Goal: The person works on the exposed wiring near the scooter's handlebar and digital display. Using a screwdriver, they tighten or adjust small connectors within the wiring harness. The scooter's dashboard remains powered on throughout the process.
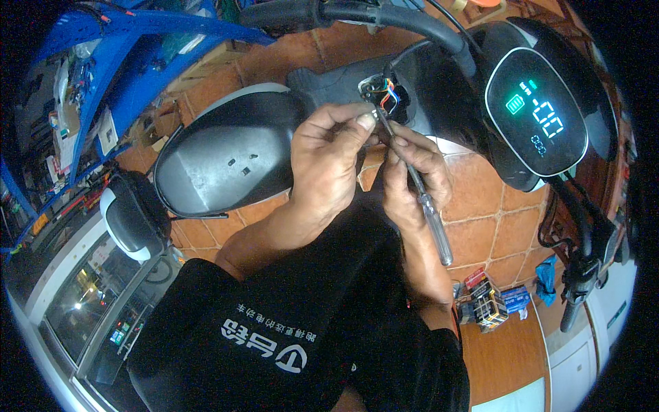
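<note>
My right hand (420,172) is closed round a slim screwdriver (430,214) with a clear greyish handle. Its thin shaft points up toward the fingertips of my left hand (329,151). That hand is closed in a pinch on a small whitish piece at the screwdriver's tip, too small to name. Just beyond the fingers, thin coloured wires (390,96) come out of an opening in the scooter's dark body (429,75). On the black seat (220,144) to the left lie several tiny dark parts (246,172).
A lit display (537,113) and a handlebar grip (570,312) stand at the right. Blue shelving (113,55) with clutter fills the far left. Small boxes (489,305) and a blue bag (546,278) are at the lower right. Orange tiles (473,192) cover the floor.
</note>
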### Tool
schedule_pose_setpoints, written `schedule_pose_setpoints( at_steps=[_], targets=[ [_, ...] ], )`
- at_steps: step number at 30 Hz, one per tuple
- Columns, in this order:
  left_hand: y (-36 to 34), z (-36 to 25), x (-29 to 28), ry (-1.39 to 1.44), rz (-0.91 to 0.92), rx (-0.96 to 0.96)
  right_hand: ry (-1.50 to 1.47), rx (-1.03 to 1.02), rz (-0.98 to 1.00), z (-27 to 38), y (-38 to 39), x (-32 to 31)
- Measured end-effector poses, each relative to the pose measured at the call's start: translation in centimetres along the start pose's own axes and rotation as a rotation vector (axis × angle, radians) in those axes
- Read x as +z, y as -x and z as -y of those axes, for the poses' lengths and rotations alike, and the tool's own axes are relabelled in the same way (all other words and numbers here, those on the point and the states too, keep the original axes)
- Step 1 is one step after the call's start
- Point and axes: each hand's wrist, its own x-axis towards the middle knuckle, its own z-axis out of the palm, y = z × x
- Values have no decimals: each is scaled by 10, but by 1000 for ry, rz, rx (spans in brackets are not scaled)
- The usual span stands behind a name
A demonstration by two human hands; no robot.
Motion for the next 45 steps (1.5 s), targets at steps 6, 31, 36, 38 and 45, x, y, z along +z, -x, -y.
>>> schedule_pose_setpoints(
  at_steps=[6, 31, 36, 38, 45],
  targets=[
    [0, -2, -1, -12, 1, -13, 49, -29, 30, 3, -1, 0],
    [-3, 0, -9, -182, -55, 6, -219, 152, -5, -11, 19, -41],
    [1, -6, -20, -187, -117, -78, -357, 151, 90, -17, 20, -68],
    [10, -11, -42, -256, -113, -105, -325, 190, 148, -17, 20, -73],
    [55, -7, -228, -1058, -552, 161, -86, 307, 507, -41, 50, -63]
  ],
)
